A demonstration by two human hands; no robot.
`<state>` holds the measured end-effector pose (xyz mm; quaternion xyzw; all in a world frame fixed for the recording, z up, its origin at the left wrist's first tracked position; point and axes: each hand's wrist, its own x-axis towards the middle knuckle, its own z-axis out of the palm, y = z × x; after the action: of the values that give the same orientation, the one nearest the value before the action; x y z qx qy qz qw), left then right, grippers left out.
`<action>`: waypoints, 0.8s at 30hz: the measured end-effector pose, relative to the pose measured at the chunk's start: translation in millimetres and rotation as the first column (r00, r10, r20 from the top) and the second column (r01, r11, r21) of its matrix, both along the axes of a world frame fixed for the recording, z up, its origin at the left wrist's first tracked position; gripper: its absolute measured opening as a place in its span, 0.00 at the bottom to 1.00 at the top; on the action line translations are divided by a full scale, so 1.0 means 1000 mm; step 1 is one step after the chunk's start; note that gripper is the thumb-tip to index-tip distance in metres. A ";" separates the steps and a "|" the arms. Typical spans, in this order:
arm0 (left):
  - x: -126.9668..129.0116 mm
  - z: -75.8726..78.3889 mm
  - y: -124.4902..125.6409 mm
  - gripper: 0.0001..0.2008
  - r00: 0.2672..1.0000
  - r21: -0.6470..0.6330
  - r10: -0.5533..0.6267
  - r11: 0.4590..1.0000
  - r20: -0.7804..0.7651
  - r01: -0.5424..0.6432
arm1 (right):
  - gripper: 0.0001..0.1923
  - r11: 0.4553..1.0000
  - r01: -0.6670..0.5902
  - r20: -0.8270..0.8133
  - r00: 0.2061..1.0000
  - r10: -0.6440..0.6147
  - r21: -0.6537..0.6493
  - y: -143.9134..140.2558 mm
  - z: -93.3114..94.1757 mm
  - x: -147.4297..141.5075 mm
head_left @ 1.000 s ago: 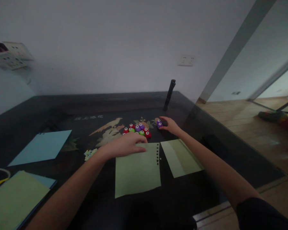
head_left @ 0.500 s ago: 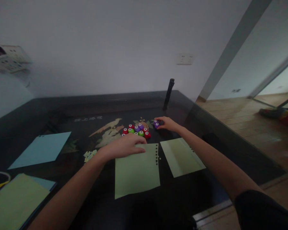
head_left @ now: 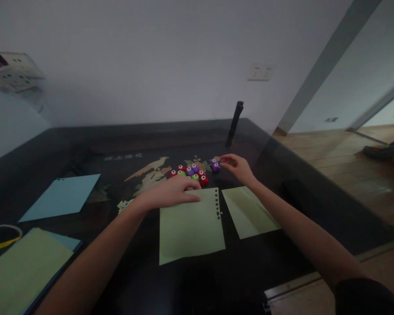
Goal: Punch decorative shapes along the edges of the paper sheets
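My left hand (head_left: 172, 191) rests across the top edge of a pale green sheet (head_left: 192, 234), thumb apart from the fingers, near several small red, green and purple craft punches (head_left: 196, 176) grouped behind it. The sheet has a column of dark holes down its right side. My right hand (head_left: 239, 168) hovers just right of a pair of purple punches (head_left: 215, 166), its fingers apart and holding nothing. Below that hand lies a second pale green sheet (head_left: 249, 212), partly covered by my forearm.
Small paper cut-outs (head_left: 123, 204) lie left of my left hand. A blue sheet (head_left: 62, 197) and a stack of coloured paper (head_left: 29, 267) are farther left, beside a yellow-and-white ring-shaped item (head_left: 5, 243). A black upright post (head_left: 234, 124) stands at the back of the dark table (head_left: 144, 284).
My right hand has let go of the purple punches and drawn slightly right, leaving them on the table. My left hand stays on the sheet. The view has shifted a little.
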<state>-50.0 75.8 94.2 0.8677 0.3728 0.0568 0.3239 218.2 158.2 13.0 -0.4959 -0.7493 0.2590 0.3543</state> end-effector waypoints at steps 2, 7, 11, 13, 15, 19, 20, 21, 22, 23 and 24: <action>-0.003 -0.001 0.005 0.12 1.000 -0.002 0.026 1.000 0.000 -0.026 | 0.15 0.997 -0.041 -0.065 0.997 0.037 -0.060 -0.036 0.008 -0.005; -0.003 -0.006 0.013 0.14 0.996 0.026 0.083 0.996 0.014 -0.083 | 0.12 0.885 -0.323 -0.275 0.932 0.235 -0.336 -0.115 0.016 -0.024; -0.003 -0.005 0.010 0.13 0.998 -0.008 0.066 0.998 0.008 -0.066 | 0.12 0.804 -0.330 -0.452 0.888 0.087 -0.495 -0.128 0.009 -0.029; -0.009 -0.002 0.008 0.11 0.999 -0.049 0.046 0.998 -0.007 -0.046 | 0.11 0.810 -0.269 -0.452 0.892 0.006 -0.520 -0.125 0.007 -0.025; -0.017 0.001 0.008 0.11 0.999 -0.077 0.044 0.996 -0.029 -0.046 | 0.11 0.815 -0.227 -0.452 0.891 -0.047 -0.533 -0.122 0.008 -0.018; -0.023 0.003 0.010 0.14 0.987 -0.195 0.162 0.968 0.008 -0.158 | 0.12 0.826 -0.196 -0.456 0.886 -0.080 -0.528 -0.122 0.014 0.002; -0.019 0.003 0.011 0.14 0.980 -0.218 0.196 0.958 0.030 -0.185 | 0.12 0.836 -0.177 -0.453 0.887 -0.093 -0.519 -0.122 0.016 0.008; -0.012 0.003 0.012 0.14 0.975 -0.227 0.219 0.953 0.049 -0.202 | 0.13 0.851 -0.141 -0.445 0.888 -0.117 -0.506 -0.123 0.017 0.015; -0.003 0.003 0.014 0.13 0.969 -0.221 0.236 0.951 0.072 -0.215 | 0.15 0.868 -0.087 -0.434 0.887 -0.156 -0.489 -0.123 0.018 0.022; 0.008 0.003 0.016 0.13 0.965 -0.214 0.246 0.951 0.092 -0.222 | 0.17 0.882 -0.023 -0.423 0.883 -0.203 -0.471 -0.123 0.019 0.030; 0.020 0.003 0.019 0.11 0.959 -0.213 0.257 0.950 0.122 -0.227 | 0.19 0.889 0.043 -0.414 0.874 -0.254 -0.456 -0.123 0.019 0.038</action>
<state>-30.3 94.7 97.1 0.7723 0.4554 0.1232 0.4254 256.0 35.3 32.4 -0.5433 -0.5250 0.5004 0.4229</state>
